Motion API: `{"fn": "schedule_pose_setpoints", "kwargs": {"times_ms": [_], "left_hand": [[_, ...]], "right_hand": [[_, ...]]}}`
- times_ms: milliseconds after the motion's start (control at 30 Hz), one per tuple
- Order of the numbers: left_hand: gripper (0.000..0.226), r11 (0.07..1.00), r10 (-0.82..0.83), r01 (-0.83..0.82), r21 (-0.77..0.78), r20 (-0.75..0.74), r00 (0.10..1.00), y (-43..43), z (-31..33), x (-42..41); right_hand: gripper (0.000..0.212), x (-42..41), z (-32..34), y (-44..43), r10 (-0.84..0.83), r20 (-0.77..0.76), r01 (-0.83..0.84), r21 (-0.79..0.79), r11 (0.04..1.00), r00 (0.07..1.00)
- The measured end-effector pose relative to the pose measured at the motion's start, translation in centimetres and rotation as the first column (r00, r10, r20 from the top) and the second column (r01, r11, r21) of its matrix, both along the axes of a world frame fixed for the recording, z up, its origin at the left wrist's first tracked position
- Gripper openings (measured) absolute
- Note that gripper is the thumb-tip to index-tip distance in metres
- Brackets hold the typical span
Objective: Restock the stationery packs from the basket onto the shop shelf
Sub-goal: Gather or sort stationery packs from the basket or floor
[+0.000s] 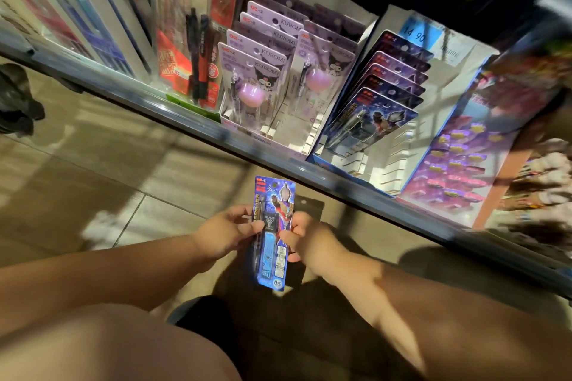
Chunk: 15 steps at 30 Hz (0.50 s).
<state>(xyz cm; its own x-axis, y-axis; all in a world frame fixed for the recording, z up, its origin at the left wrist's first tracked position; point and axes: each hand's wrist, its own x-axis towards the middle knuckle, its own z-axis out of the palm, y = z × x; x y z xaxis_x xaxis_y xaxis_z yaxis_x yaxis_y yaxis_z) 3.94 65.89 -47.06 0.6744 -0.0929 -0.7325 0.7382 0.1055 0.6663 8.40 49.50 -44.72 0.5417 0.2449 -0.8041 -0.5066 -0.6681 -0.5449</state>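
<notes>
Blue pen pack [274, 233], lower centre of the frame, long axis upright, is pinched at its side edges by left hand [227, 230] and right hand [305, 238]; the matching display box [402, 148] is seen up-right, nearer the right hand

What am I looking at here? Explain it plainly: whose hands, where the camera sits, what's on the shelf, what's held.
No machine here: a person works with bare hands. The single picture comes from a camera worn on their head, looking down. The left hand and right hand both grip one blue pen pack above the floor, before the shelf. On the shelf stand a box of purple packs, a box of dark blue packs resembling the held one, and a red pen pack further left.
</notes>
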Motion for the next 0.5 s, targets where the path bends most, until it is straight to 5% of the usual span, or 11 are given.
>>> {"fn": "schedule_pose_setpoints", "kwargs": {"times_ms": [200,333,500], "left_hand": [[0.018,0.998,-0.068,0.061,0.032,0.281,0.957,-0.9,3.5,3.5],[0.023,0.988,-0.140,0.095,0.123,0.444,0.885,-1.9,5.6,5.3],[0.015,0.861,-0.386,0.084,0.502,0.537,0.750,-2.9,9.5,7.7]], "right_hand": [[0.007,2.3,4.8,-2.8,-0.081,0.317,0.041,0.130,0.991,0.945],[0.025,4.1,8.6,-3.3,-0.168,0.540,0.108,0.142,0.984,0.825],[0.020,5.9,13.8,-4.3,-0.024,0.757,0.070,-0.028,0.997,0.653]]}}
